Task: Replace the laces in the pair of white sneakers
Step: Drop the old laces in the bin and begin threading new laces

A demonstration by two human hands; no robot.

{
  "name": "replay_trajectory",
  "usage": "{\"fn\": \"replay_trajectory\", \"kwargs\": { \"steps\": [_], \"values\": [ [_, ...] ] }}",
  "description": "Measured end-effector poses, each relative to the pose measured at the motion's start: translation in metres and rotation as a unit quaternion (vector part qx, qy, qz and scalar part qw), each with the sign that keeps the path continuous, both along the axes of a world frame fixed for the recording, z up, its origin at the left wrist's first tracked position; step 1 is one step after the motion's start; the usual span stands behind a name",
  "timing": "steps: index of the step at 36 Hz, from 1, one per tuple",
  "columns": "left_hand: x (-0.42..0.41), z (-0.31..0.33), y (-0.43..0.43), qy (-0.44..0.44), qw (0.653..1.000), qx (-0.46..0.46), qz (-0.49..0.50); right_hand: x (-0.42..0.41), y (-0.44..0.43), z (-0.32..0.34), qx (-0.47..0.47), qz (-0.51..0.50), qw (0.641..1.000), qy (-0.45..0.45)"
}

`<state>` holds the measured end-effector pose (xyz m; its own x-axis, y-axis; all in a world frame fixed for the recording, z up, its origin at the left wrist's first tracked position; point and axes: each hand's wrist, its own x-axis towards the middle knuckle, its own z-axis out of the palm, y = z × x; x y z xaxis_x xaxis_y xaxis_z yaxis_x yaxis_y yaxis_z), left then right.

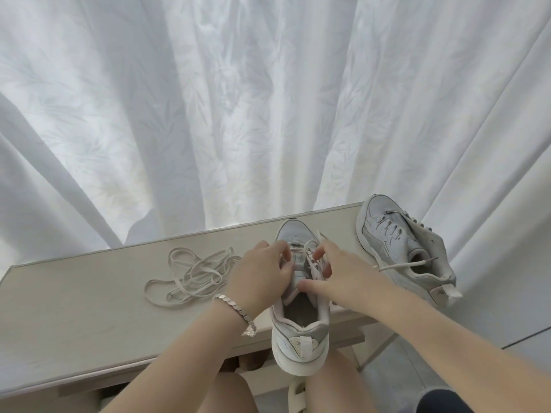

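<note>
A white sneaker (301,332) lies on the pale table (89,317), toe pointing away and heel hanging over the near edge. My left hand (262,275) grips the left side of its tongue and eyelet row. Over the right eyelets, my right hand (343,272) pinches the white lace (307,248) between thumb and fingers. The second white sneaker (402,245) sits at the table's right end, a lace end trailing from its opening. A loose white lace (190,275) lies in a tangled pile to the left of my left hand.
A white patterned curtain (268,108) hangs right behind the table's far edge. My bare knees (226,391) are under the near edge. A silver bracelet (235,311) is on my left wrist. The floor (521,362) shows at the lower right.
</note>
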<state>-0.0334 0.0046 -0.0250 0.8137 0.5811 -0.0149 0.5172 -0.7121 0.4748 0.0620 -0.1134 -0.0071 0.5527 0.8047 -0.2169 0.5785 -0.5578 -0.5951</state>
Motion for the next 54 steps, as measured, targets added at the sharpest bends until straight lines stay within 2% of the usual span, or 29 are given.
{"fn": "replay_trajectory", "kwargs": {
  "steps": [2, 4, 8, 10, 13, 17, 20, 25, 26, 29, 30, 31, 33, 34, 36, 39, 40, 42, 45, 47, 51, 54],
  "values": [
    [0.000, 0.006, 0.005, 0.043, 0.999, -0.005, -0.026, 0.001, -0.003, -0.004, 0.026, -0.024, 0.999, 0.023],
    [0.002, 0.011, 0.009, 0.075, 0.996, 0.011, -0.048, -0.002, -0.007, -0.011, 0.049, -0.049, 0.998, -0.006],
    [0.005, 0.023, 0.015, 0.055, 0.990, 0.096, -0.086, -0.015, -0.007, -0.020, 0.064, -0.081, 0.994, -0.044],
    [0.004, 0.024, 0.017, 0.010, 0.994, 0.049, -0.101, -0.019, -0.005, -0.021, 0.059, -0.088, 0.993, -0.054],
    [-0.002, 0.019, 0.019, -0.119, 0.982, -0.128, -0.066, -0.021, 0.000, -0.020, 0.046, -0.099, 0.992, -0.068],
    [-0.012, 0.015, 0.020, -0.262, 0.908, -0.328, 0.017, -0.022, 0.003, -0.021, 0.029, -0.101, 0.992, -0.069],
    [-0.019, 0.016, 0.027, -0.310, 0.877, -0.364, 0.041, -0.022, 0.004, -0.021, 0.022, -0.095, 0.993, -0.072],
    [-0.026, 0.037, 0.024, -0.280, 0.899, -0.337, -0.011, -0.024, 0.005, -0.019, 0.015, -0.089, 0.993, -0.078],
    [-0.028, 0.042, 0.023, -0.298, 0.888, -0.351, -0.012, -0.024, 0.004, -0.019, 0.014, -0.091, 0.993, -0.074],
    [-0.035, 0.052, 0.025, -0.383, 0.824, -0.417, 0.008, -0.023, 0.003, -0.019, 0.015, -0.097, 0.993, -0.063],
    [-0.038, 0.054, 0.027, -0.385, 0.830, -0.404, 0.013, -0.024, 0.003, -0.019, 0.016, -0.097, 0.993, -0.062],
    [-0.042, 0.057, 0.029, -0.363, 0.856, -0.369, 0.017, -0.024, 0.003, -0.018, 0.016, -0.098, 0.993, -0.061],
    [-0.051, 0.058, 0.034, -0.268, 0.916, -0.298, 0.015, -0.025, 0.003, -0.016, 0.013, -0.097, 0.994, -0.058],
    [-0.056, 0.056, 0.037, -0.226, 0.930, -0.289, 0.013, -0.025, 0.004, -0.016, 0.012, -0.096, 0.994, -0.056],
    [-0.067, 0.052, 0.047, -0.214, 0.924, -0.316, 0.033, -0.025, 0.004, -0.015, 0.012, -0.096, 0.994, -0.055],
    [-0.081, 0.036, 0.067, -0.291, 0.875, -0.349, 0.165, -0.025, 0.004, -0.016, 0.015, -0.099, 0.994, -0.054],
    [-0.084, 0.030, 0.072, -0.287, 0.877, -0.324, 0.208, -0.026, 0.004, -0.016, 0.015, -0.100, 0.993, -0.054],
    [-0.088, 0.018, 0.076, -0.228, 0.910, -0.245, 0.245, -0.026, 0.004, -0.016, 0.014, -0.099, 0.993, -0.054],
    [-0.085, 0.010, 0.068, -0.130, 0.962, -0.148, 0.189, -0.025, 0.004, -0.016, 0.017, -0.097, 0.994, -0.055],
    [-0.076, 0.012, 0.058, -0.119, 0.979, -0.094, 0.134, -0.025, 0.003, -0.016, 0.020, -0.097, 0.994, -0.052],
    [-0.047, 0.027, 0.036, -0.152, 0.988, -0.004, 0.015, -0.025, 0.003, -0.016, 0.023, -0.098, 0.994, -0.052],
    [-0.023, 0.035, 0.022, -0.115, 0.989, 0.000, -0.089, -0.026, 0.003, -0.016, 0.023, -0.104, 0.993, -0.049]
  ]
}}
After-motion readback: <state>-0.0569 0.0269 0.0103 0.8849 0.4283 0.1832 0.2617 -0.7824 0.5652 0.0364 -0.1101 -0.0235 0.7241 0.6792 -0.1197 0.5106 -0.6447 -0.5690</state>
